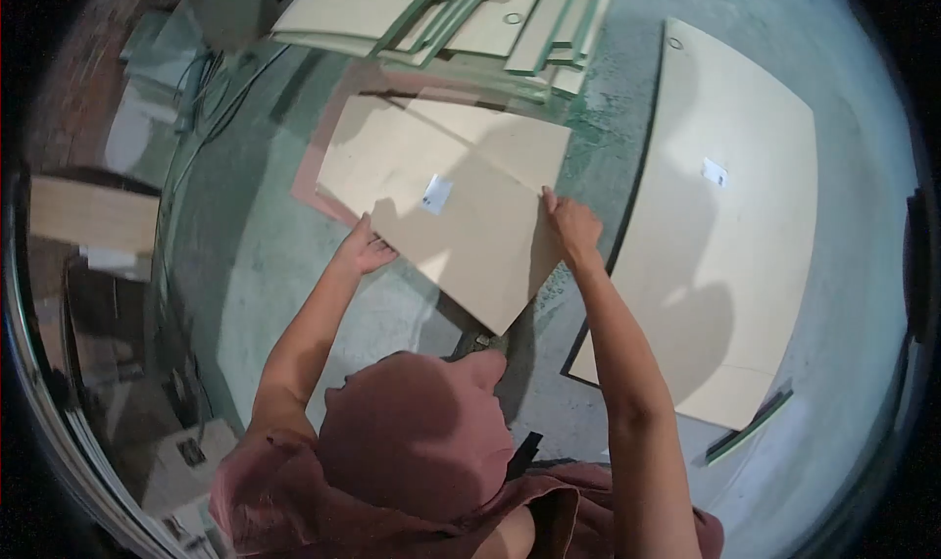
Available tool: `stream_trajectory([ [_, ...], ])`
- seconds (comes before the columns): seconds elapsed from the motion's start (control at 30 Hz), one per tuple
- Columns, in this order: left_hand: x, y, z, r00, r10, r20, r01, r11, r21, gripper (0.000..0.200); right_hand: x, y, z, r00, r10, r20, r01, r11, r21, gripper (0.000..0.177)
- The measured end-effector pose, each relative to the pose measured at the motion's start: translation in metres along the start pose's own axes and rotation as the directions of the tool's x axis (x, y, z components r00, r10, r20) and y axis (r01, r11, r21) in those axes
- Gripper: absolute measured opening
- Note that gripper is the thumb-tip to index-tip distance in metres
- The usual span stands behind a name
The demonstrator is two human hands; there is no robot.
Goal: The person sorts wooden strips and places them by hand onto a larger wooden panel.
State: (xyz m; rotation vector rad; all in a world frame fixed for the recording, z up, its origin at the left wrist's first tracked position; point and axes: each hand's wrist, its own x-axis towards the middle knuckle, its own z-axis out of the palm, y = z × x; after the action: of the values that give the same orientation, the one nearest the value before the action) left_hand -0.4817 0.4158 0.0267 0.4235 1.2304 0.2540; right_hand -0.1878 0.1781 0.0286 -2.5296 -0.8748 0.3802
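A pale wooden panel with a white label near its middle is tilted in front of me, between both hands. My left hand grips its near left edge, thumb on top and fingers beneath. On the right edge, my right hand pinches the panel with the thumb on its upper face. Under the panel's far and left sides shows a pinkish sheet. The fingers under the panel are partly hidden.
Several green-edged pale panels are stacked at the far side. A long labelled panel lies to my right, with a narrow strip by its near end. Cables and wooden pieces are at the left.
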Motion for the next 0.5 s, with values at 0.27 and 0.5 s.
stream_trajectory([
  [0.27,-0.048,-0.040,0.010,0.959,-0.043,0.281,-0.009,0.983,0.182,0.059,-0.051,0.038,-0.045,0.999,-0.016,-0.039,0.016,1.000,-0.005,0.060],
  [0.5,-0.140,-0.109,0.133,0.888,-0.291,0.355,0.135,0.904,0.406,0.051,-0.140,0.168,-0.183,0.997,-0.025,0.067,0.043,0.961,-0.274,0.027],
])
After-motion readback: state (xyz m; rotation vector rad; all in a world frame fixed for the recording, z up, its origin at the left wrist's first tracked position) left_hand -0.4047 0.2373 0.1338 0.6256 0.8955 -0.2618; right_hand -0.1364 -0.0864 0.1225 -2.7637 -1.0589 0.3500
